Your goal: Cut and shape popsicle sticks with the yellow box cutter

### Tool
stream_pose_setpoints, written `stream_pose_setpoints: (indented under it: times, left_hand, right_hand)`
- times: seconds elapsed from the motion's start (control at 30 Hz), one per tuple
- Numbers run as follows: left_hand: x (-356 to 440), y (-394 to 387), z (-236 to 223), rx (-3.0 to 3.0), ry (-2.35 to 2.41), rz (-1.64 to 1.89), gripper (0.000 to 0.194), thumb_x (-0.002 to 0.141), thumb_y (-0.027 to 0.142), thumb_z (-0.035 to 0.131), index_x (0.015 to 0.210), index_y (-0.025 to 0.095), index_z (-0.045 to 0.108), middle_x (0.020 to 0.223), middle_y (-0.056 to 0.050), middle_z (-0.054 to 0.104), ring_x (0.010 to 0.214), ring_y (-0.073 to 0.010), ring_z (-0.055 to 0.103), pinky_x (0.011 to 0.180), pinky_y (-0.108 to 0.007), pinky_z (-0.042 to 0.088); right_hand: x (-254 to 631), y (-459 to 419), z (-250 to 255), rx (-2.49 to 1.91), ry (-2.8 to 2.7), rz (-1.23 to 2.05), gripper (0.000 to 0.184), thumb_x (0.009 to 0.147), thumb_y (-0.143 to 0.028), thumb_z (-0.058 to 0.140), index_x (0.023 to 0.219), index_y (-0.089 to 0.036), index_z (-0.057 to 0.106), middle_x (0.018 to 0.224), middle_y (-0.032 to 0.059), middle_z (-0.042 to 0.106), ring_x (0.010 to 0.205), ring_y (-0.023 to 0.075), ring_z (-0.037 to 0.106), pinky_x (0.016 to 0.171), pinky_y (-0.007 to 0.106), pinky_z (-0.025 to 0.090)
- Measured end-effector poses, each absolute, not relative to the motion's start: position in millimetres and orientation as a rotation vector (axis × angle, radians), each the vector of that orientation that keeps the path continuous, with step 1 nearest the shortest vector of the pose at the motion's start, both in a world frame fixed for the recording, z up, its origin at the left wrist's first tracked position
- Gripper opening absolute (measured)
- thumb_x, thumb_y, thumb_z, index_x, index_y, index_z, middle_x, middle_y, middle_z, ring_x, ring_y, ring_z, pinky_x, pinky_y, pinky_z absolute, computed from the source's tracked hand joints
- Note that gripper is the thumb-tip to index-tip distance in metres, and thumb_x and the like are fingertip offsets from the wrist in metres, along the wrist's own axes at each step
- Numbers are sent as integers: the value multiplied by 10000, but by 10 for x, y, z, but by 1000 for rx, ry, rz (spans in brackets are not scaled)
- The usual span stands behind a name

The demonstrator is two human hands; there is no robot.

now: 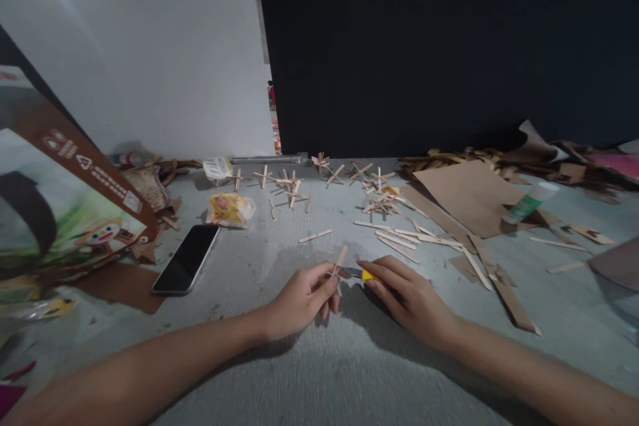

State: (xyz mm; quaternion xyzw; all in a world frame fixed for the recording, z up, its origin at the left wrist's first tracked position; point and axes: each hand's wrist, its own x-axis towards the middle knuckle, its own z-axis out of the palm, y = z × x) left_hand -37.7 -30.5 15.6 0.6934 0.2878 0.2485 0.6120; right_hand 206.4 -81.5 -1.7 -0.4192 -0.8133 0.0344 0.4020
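My left hand (302,299) pinches a wooden craft stick (341,257) that points up and away between thumb and fingers. In my right hand (412,298) is a small yellow utility knife (368,275), its blade reaching left to the stick near my left fingertips. Whether the blade cuts into the wood I cannot tell. One loose craft stick (315,236) lies just beyond my hands. Further right is a spread of several more sticks (399,239). Behind them stand small crossed-stick pieces (294,192).
A phone (187,259) and a yellow snack packet (229,210) lie on the left, beside a large printed box (74,193). To the right are brown cardboard sheets (459,196), a cardboard strip (506,289) and a green-and-white glue stick (532,203). A dark panel (449,46) rises behind.
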Motion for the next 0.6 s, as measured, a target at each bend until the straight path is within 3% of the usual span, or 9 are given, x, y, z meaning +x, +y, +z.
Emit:
stream_pose_setpoints:
  times: [0.6]
  left_hand:
    - [-384,-291,190,1639,695,609,525,1029,659,558,832,177,622,652,9,634,497,-95,511,525,-248,383]
  right_hand:
    - [2064,-809,-16,-1056,-2054,45,304,1130,-255,488,1341,-183,696,1056,130,752,924,230,763,796,341,662]
